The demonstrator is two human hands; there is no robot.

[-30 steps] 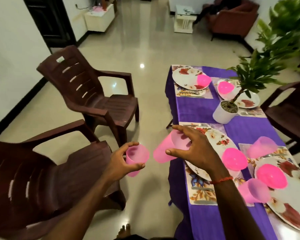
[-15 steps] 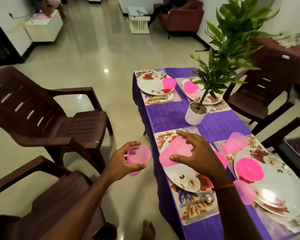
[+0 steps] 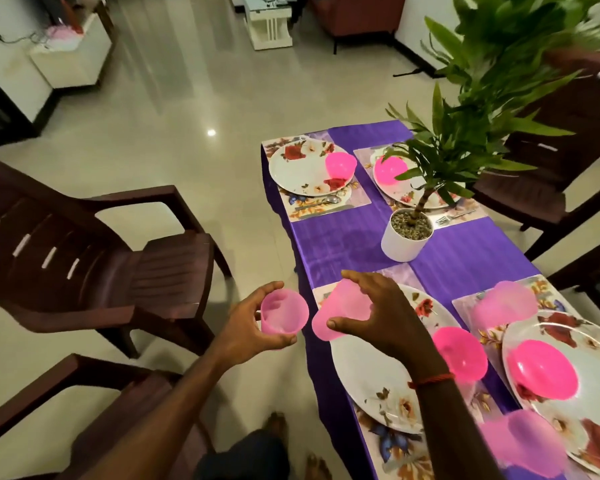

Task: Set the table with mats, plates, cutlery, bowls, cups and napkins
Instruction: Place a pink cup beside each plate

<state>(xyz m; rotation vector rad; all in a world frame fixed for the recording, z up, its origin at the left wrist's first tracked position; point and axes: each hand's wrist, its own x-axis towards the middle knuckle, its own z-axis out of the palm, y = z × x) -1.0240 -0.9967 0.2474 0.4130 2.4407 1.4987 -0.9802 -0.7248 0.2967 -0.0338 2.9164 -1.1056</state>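
Our left hand (image 3: 246,327) wraps one pink cup (image 3: 284,315) at 9 o'clock of the tilted cup (image 3: 340,315) pinched by our right hand (image 3: 385,317) above the 11 o'clock rim of the plate (image 3: 371,382), where a loose pinch may drop it

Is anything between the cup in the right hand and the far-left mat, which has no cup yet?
Nothing visible does. Only bare purple cloth lies between the cup in the right hand and the far-left mat. The potted plant stands off to the right of that line.
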